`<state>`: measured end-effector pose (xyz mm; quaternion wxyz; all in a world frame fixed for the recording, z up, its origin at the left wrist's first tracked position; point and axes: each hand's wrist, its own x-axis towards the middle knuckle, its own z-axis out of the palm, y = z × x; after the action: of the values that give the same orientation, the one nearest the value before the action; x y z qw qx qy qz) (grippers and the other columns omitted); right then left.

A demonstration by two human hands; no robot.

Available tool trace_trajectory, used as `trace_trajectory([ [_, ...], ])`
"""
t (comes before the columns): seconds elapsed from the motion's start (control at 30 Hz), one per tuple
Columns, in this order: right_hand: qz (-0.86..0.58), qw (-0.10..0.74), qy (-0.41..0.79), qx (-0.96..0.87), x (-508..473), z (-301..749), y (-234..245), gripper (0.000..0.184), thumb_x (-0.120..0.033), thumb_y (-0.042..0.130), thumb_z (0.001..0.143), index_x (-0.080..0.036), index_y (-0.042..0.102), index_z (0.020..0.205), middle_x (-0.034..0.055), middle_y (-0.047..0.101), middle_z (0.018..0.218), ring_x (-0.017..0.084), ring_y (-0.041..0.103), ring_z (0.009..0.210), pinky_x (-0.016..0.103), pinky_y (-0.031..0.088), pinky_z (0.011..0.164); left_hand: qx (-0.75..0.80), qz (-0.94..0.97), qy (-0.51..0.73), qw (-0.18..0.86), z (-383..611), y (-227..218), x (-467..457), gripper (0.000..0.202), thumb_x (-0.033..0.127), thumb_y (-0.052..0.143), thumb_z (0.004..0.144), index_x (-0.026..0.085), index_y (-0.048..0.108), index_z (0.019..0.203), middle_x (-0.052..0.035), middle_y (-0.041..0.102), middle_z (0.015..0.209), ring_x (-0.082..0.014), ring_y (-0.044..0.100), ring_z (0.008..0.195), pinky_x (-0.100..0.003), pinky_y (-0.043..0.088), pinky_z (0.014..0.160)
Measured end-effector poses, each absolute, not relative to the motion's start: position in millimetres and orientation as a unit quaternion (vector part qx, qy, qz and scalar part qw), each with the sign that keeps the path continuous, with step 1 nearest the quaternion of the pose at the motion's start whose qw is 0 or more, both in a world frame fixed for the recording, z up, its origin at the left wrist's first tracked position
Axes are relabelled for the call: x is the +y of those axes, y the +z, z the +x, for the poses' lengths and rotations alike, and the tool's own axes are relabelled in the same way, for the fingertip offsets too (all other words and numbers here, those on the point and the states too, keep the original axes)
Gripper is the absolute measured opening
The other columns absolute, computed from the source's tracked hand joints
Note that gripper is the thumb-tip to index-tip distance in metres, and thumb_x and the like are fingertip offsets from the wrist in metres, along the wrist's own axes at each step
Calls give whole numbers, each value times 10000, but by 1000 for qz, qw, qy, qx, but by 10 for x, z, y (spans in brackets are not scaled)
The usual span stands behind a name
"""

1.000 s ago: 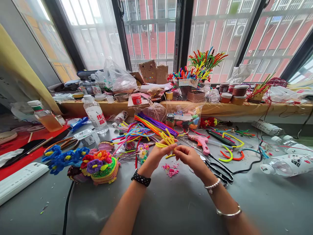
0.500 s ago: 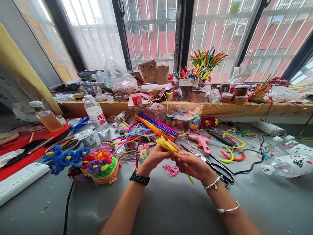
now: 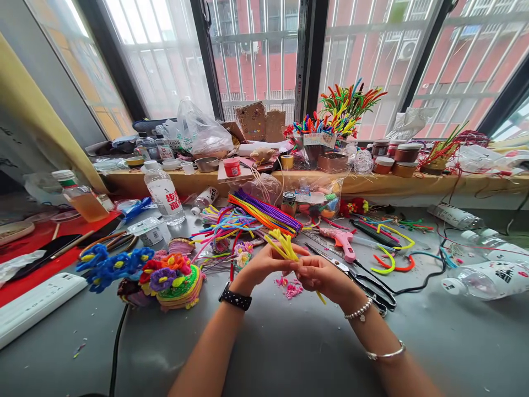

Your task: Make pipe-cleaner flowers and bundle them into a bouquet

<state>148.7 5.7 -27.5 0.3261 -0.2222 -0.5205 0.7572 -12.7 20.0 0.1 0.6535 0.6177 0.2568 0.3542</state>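
Note:
Both hands meet over the middle of the desk around a bunch of yellow pipe cleaners [image 3: 282, 246]. My left hand [image 3: 263, 267] is closed round the bunch, whose fuzzy ends fan out up and to the left. My right hand [image 3: 321, 277] pinches the same bunch from the other side, and a thin yellow tail pokes out beneath its fingers. Where the fingertips touch, the stems are hidden. Pink fluffy clippings [image 3: 289, 288] lie on the desk just below the hands. Black-handled scissors [image 3: 378, 295] rest beside my right wrist.
A pink glue gun [image 3: 341, 241] and its black cord lie behind my right hand. Bundled coloured pipe cleaners [image 3: 264, 212] are further back. Pipe-cleaner flowers [image 3: 165, 278] stand at left, near a water bottle [image 3: 164, 196]. Plastic bottles [image 3: 491, 278] lie at right.
The yellow ends have spread apart into a looser fan. My right hand's fingers have curled in more, and the tail beneath them has shifted slightly left.

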Motion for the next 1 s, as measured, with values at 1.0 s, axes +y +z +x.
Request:
trace_trajectory([
  [1.0, -316, 410, 537, -666, 61, 1460, -234, 226, -354, 504, 759, -156, 460, 661, -44, 386, 570, 63, 296, 494, 199, 231, 448, 366, 618, 397, 572, -47, -19, 242, 316, 354, 582, 654, 111, 513, 463, 35, 462, 362, -28, 367, 307, -167, 237, 328],
])
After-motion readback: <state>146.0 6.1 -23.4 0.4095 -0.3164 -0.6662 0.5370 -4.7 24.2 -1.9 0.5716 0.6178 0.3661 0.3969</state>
